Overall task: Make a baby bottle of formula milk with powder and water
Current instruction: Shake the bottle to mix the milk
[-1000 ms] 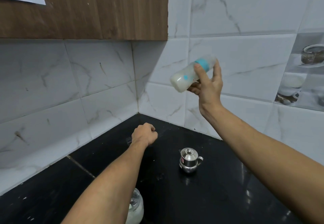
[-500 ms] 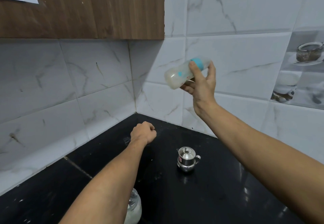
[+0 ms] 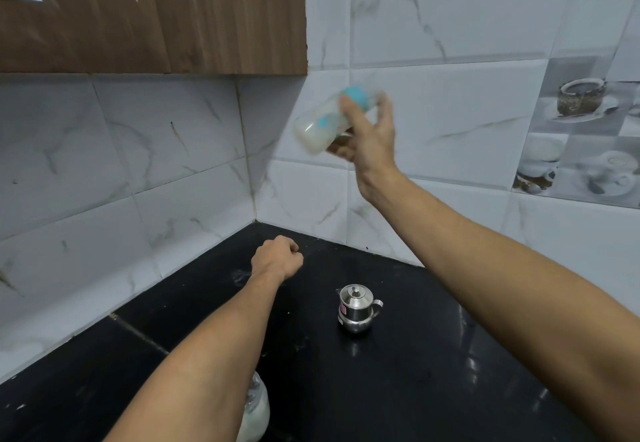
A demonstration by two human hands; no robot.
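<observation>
One baby bottle (image 3: 322,123), blurred and tilted with its milky base toward 8 o'clock, is gripped near its blue collar by your right hand (image 3: 372,140), raised before the tiled wall. Your left hand (image 3: 277,258) is a closed fist holding nothing, over the black surface (image 3: 433,389). One lidded steel pot (image 3: 356,308) stands at its 4 o'clock. One white-filled container (image 3: 258,414) lies at the pot's 7 o'clock, half hidden.

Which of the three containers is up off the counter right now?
The baby bottle, held tilted in the right hand. The lidded steel pot and the white-filled container both stand on the black counter.
</observation>
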